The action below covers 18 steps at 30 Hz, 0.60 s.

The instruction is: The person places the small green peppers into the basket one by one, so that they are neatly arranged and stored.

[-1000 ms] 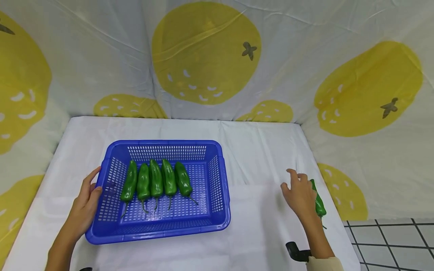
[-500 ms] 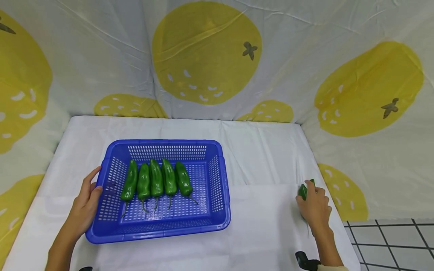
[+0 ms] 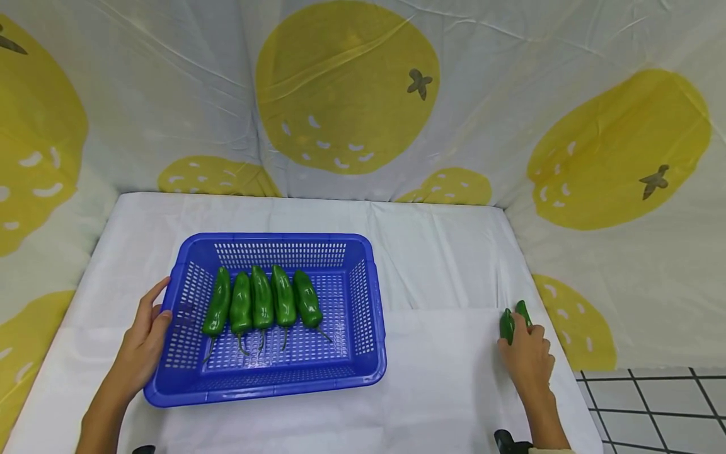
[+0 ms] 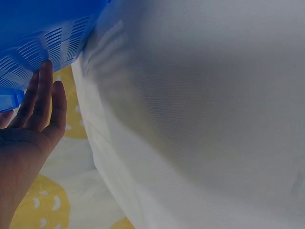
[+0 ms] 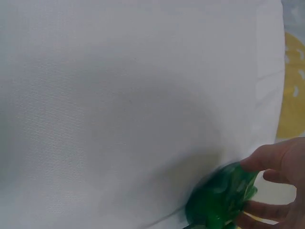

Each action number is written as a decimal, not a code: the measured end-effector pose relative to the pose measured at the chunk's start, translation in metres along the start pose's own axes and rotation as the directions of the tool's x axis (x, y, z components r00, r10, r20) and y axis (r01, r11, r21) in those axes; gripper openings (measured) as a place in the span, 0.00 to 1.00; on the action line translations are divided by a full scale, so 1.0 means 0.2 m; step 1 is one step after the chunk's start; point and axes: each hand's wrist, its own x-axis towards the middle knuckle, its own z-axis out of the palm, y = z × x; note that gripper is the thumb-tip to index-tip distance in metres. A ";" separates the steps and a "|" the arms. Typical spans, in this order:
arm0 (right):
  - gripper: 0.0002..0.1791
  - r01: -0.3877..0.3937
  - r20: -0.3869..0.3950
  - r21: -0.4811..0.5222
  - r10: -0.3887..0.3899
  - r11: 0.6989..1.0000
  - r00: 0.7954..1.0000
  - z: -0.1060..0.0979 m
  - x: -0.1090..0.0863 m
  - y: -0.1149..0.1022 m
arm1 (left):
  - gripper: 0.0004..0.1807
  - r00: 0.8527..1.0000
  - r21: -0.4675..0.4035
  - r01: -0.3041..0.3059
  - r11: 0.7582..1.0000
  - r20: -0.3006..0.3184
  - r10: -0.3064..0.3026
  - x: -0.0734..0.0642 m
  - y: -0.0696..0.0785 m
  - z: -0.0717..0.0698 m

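Note:
My left hand (image 3: 142, 343) is at the left side of a blue plastic basket (image 3: 266, 394), fingertips against its outer wall. In the left wrist view, the fingers (image 4: 44, 95) extend up along the slotted side of the basket. Several glossy green chili peppers (image 3: 262, 299) lie side by side inside, stems toward me. Over at the table's right edge, my right hand (image 3: 529, 356) pinches a green chili pepper (image 3: 507, 326) between thumb and fingers. A second green chili pepper (image 3: 523, 311) lies just beyond, partly hidden by the fingers. The right wrist view shows the thumb on the pepper's shiny skin (image 5: 217, 198).
A white cloth (image 3: 437, 271) covers the table. Around it hangs a white sheet (image 3: 482, 94) printed with big yellow fruit. Grey-white floor tiles (image 3: 652, 397) show beyond the right edge.
My right hand has moved right and come down onto the peppers, its fingers now round one of them. The left hand and the basket have stayed in place.

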 end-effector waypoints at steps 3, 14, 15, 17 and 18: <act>0.35 0.003 0.005 -0.002 -0.003 1.000 1.000 0.02 0.00 0.02 | 0.33 1.000 0.001 0.000 1.000 0.000 0.000 0.00 0.00 0.00; 0.32 0.026 0.045 -0.006 -0.026 1.000 0.999 0.06 0.00 0.06 | 0.33 1.000 -0.004 -0.004 1.000 0.003 0.005 0.00 0.01 0.00; 0.32 0.026 0.046 -0.007 -0.025 1.000 0.999 0.06 0.00 0.06 | 0.32 1.000 -0.004 -0.006 1.000 0.002 0.006 0.00 0.01 0.00; 0.32 0.029 0.034 -0.006 -0.028 1.000 0.999 0.06 0.00 0.06 | 0.33 1.000 -0.006 -0.008 1.000 0.003 0.008 0.00 0.01 0.00; 0.32 0.031 0.026 -0.006 -0.031 0.999 0.999 0.06 0.00 0.06 | 0.33 1.000 -0.007 -0.008 1.000 0.003 0.008 0.00 0.01 0.00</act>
